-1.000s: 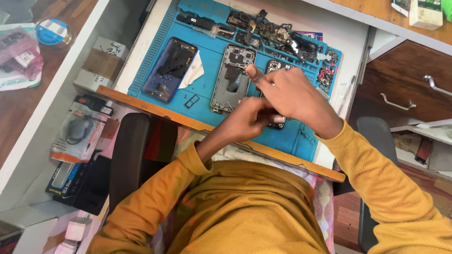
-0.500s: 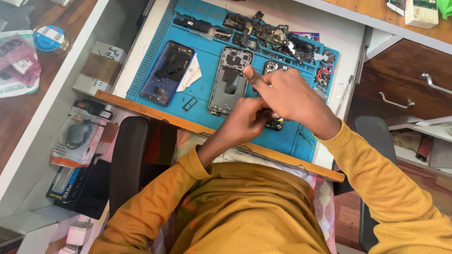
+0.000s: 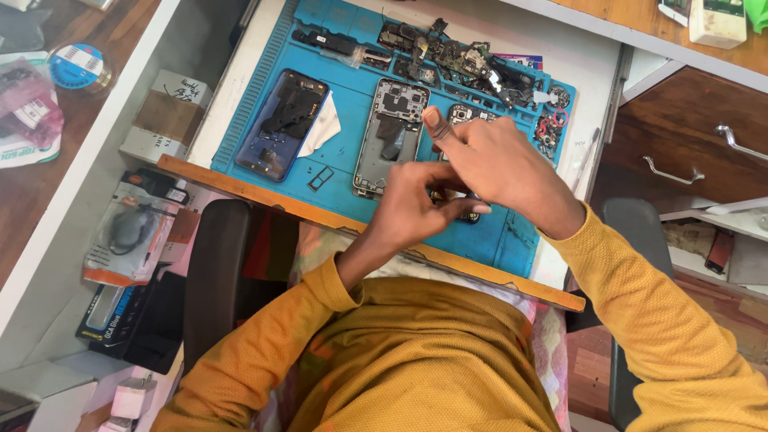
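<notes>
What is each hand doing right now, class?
Left hand: fingers curled over a dark phone part.
Right hand: fingers closed on it, thumb raised.

only 1 view, from a camera worn on the head, looking steeply down and slightly forward over the person's chest at the blue work mat (image 3: 336, 172) and the near edge of the white tabletop (image 3: 240, 80). it sits fairly close, seemingly tilted, so that edge runs diagonally.

The right hand (image 3: 498, 170) and left hand (image 3: 418, 206) cover most of a small phone body (image 3: 462, 117); whatever the fingers pinch there stays hidden. Beyond the grip, the heap of phone parts (image 3: 456, 58) is too small to sort.
</notes>
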